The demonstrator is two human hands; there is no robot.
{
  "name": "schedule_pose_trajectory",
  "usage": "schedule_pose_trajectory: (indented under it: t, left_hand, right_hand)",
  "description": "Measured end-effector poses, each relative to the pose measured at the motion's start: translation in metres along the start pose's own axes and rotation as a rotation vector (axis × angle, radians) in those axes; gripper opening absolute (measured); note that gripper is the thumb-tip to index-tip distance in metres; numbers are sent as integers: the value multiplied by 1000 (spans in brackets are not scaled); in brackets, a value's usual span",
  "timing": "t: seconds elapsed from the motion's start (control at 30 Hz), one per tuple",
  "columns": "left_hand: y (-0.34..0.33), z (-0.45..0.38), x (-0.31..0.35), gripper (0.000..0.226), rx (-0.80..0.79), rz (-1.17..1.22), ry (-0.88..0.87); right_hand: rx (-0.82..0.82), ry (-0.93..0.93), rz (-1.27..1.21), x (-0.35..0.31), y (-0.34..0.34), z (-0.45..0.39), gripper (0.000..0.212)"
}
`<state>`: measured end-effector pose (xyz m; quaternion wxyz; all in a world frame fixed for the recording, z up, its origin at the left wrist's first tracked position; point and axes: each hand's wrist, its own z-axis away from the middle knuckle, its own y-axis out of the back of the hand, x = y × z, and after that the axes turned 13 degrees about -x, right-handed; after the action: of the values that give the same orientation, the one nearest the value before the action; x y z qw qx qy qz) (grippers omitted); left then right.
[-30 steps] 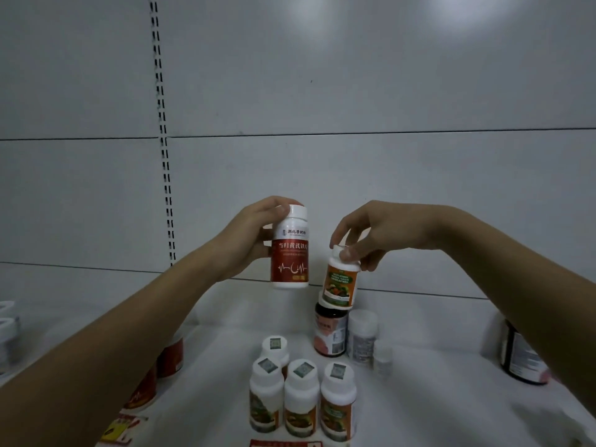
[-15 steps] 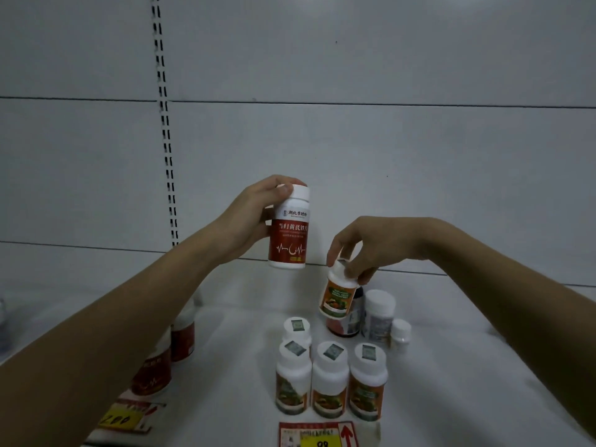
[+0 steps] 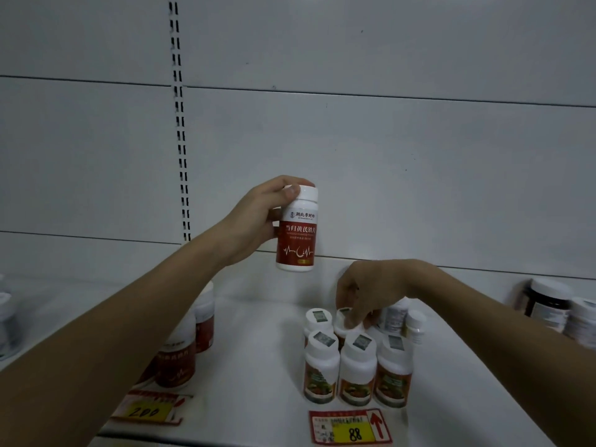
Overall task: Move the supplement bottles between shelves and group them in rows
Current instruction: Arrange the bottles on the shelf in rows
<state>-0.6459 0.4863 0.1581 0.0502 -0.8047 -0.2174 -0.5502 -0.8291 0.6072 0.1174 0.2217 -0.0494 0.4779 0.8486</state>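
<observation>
- White shelving fills the view: a pale back panel with a slotted upright [image 3: 180,130] behind, and a white shelf [image 3: 258,366] below on which the bottles stand.
- A red-labelled bottle [image 3: 296,229] with a white cap is held upright in the air by the left hand [image 3: 258,217] — thumb on the cap edge, fingers wrapped behind the body.
- The right hand [image 3: 371,291] is lowered over the bottle group, its fingertips closed on the cap of an orange-labelled bottle [image 3: 346,321] in the second row, just beside another capped bottle [image 3: 317,319].
- Three matching orange-labelled bottles [image 3: 356,372] are lined up side by side in front, touching or nearly so.
- Two red-labelled bottles [image 3: 180,359] are partly hidden behind the left forearm.
- Small white bottles [image 3: 404,321] stand behind the right hand — their labels cannot be read.
- A dark jar [image 3: 545,301], blurred, is seen at the far right.
- Price tags are fixed at the shelf edge: one marked 200 [image 3: 148,411], one marked 88 [image 3: 351,429].
</observation>
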Motion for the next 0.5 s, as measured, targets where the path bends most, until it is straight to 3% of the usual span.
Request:
schedule_pose_trajectory:
  t: [0.13,0.2,0.3,0.37,0.5]
  left_hand:
    - [4,8,0,22,-20,-11,9]
    - [7,12,2,23,-24,-9,1]
    - [9,18,6,26,-25,33,-22]
    - [8,22,8,27,-24,56,-41]
    - [3,33,8,29,-14,82,-72]
  right_hand:
    - [5,-40,40,-6,-3,12,35]
    - [182,16,100,-15,-3,20,34]
    - [397,319,-280,-33,-7,32,35]
    - [386,489,-521,-46,-16,36,41]
    - [406,648,-767,-64,-42,31,39]
